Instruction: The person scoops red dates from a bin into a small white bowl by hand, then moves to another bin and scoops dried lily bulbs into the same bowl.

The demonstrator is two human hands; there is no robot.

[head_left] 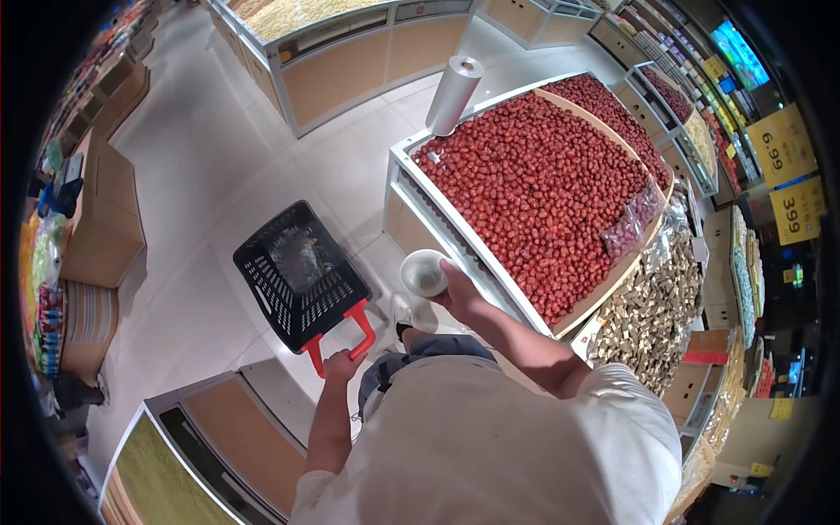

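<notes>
Red handle point(363, 325) of black basket point(297, 276) gripped in closed left hand point(341, 363), right hand point(457, 293) closed around crumpled clear plastic bag point(423, 273), just beside white-rimmed bin point(464, 234) of red dates point(542, 184).

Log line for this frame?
left hand: grips red basket handle | right hand: holds white round object | beside: red fruit pile

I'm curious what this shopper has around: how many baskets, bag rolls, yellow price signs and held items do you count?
Black plastic basket with red handle, gripped by left hand: 1
Silvery plastic-bag roll: 1
Yellow price signs: 2
Pale round object in right hand: 1
Total: 5
</notes>
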